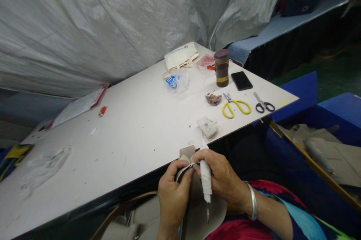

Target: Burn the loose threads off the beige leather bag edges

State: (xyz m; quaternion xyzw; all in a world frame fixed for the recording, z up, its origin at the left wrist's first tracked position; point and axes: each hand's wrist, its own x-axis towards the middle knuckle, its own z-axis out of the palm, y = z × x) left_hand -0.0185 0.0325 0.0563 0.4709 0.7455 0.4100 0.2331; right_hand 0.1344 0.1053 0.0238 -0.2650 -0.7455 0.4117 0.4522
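My left hand (175, 187) is closed, with thumb and fingers pinching the edge of a beige piece of leather-like material (210, 208). My right hand (220, 174) meets it at the table's front edge, its fingertips against the same pinched edge. Within the right hand sits a slim tool wrapped in white (206, 184), held nearly upright, a thin metal end pointing down. What lies exactly between the fingertips is too small to make out. Just beyond the hands, a whitish block in clear plastic (208, 126) rests on the table.
On the white table (126, 127) lie yellow-handled scissors (236, 107), black-handled scissors (264, 105), a phone (241, 80), a brown bottle (222, 69), a crumpled brown scrap (213, 99) and a cloth bag (182, 56). Blue bins with beige pieces (335, 153) stand at right.
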